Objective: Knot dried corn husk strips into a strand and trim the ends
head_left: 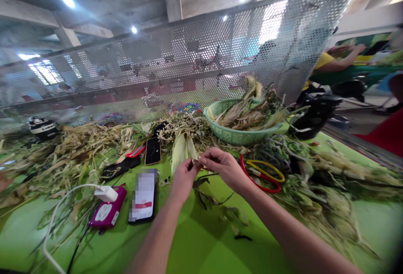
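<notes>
On the counter edge: bare green counter (195, 244) is lying nearest, with two forearms reaching out over it.
Near left: a magenta power bank (107, 213) is sitting with a white plug (106, 193) in it, just beside a face-up phone (143, 198).
Left hand: the left hand (182, 179) is curling its fingers shut, pinching a small scrap of husk (198, 163).
Right hand: the right hand (222, 165) is closing its fingers on the same scrap, fingertips touching the left hand's.
Husk scrap: it is being held just above the counter, between both hands, in front of a pale corn cob (183, 150).
Right of the hands: red and yellow loops (264, 177) are lying among green stalks.
Behind: another dark phone (153, 151) is resting beside heaped dry husks (82, 144).
Farther: a green basket (220, 129) is holding husks.
Back: a perforated metal screen (189, 60) is standing across the counter.
</notes>
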A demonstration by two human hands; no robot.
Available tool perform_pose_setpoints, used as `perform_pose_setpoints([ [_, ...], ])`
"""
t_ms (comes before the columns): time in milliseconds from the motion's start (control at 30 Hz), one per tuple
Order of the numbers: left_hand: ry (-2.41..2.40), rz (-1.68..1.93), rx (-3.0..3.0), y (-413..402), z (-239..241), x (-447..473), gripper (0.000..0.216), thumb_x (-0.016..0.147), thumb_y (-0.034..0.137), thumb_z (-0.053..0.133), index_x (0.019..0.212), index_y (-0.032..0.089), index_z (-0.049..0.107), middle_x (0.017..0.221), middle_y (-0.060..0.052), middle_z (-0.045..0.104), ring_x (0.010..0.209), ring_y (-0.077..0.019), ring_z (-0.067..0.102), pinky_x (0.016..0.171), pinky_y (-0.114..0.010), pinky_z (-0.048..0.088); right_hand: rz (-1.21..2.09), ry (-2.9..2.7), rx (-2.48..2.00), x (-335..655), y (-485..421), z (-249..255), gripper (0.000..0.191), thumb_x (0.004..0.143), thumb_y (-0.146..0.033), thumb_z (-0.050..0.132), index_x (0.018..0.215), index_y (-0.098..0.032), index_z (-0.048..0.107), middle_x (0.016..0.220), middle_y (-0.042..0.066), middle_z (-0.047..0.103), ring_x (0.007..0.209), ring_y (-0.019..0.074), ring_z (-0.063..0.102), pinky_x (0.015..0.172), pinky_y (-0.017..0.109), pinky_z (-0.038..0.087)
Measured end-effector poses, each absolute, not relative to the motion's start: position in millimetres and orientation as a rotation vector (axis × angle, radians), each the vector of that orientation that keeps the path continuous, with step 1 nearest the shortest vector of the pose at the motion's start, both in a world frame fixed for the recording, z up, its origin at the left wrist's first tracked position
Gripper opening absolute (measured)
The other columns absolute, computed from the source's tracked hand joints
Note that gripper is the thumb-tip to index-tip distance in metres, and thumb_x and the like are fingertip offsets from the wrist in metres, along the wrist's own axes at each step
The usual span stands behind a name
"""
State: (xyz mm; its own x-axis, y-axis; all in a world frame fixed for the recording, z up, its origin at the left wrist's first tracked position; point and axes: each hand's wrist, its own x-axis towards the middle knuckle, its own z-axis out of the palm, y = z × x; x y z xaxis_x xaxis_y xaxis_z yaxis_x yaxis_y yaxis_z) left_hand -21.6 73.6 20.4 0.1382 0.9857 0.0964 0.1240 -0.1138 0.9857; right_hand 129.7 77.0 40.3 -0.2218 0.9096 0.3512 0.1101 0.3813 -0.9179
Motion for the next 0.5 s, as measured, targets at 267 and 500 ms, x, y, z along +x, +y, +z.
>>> perform_pose_setpoints([
  [267, 1.408, 1.021, 1.907, 68.6, 23.6, -22.9, 0.010, 0.083, 0.023, 0.049, 0.075, 0.018, 0.053, 0.070, 0.001, 0.055, 0.065, -0.0126, 0.046, 0.061, -0.023, 0.031, 0.466, -1.963, -1.120, 134.3, 77.5, 41.7, 0.013, 0.079, -0.022, 0.063, 0.067, -0.018, 0.061, 0.082, 0.002, 0.054, 0.072, 0.0132, 0.054, 0.063, 0.023, 0.042],
  [500, 1.446, 0.931, 2.127, 69.1, 22.5, -22.4, 0.007, 0.080, 0.013, 0.051, 0.078, 0.018, 0.056, 0.075, -0.003, 0.060, 0.068, -0.0147, 0.050, 0.061, -0.024, 0.031, 0.343, -2.044, -1.194, 134.1, 75.0, 42.6, 0.010, 0.077, -0.013, 0.064, 0.068, -0.018, 0.062, 0.083, 0.001, 0.055, 0.071, 0.0127, 0.055, 0.067, 0.024, 0.043],
])
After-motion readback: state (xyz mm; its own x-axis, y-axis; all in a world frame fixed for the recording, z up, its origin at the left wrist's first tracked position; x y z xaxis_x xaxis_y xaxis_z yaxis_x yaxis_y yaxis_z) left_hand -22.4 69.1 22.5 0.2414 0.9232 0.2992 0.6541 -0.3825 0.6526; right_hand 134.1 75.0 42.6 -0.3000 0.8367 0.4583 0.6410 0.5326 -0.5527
